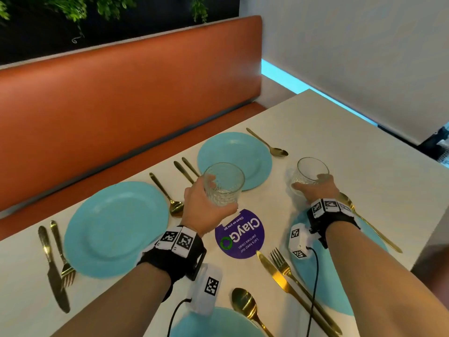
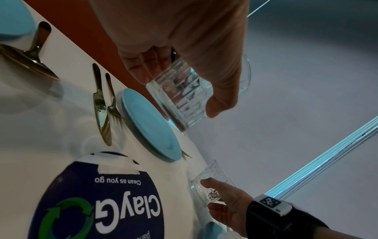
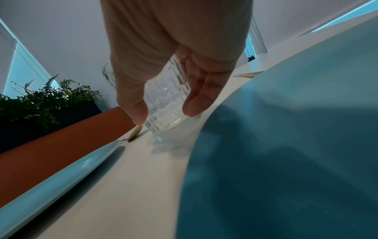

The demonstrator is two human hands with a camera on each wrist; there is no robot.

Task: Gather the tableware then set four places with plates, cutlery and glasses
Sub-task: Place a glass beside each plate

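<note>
My left hand grips a clear cut-pattern glass and holds it above the table, near the front edge of the far right blue plate; the left wrist view shows that glass off the surface. My right hand wraps a second glass, whose base stands on the table just beyond the near right blue plate. Another blue plate lies at far left and a fourth at the near edge. Gold knives, forks and spoons flank each plate.
A round purple sticker marks the table's middle. An orange bench back runs along the far side. The white table has bare room at the far right corner. A gold spoon lies beside the far right plate.
</note>
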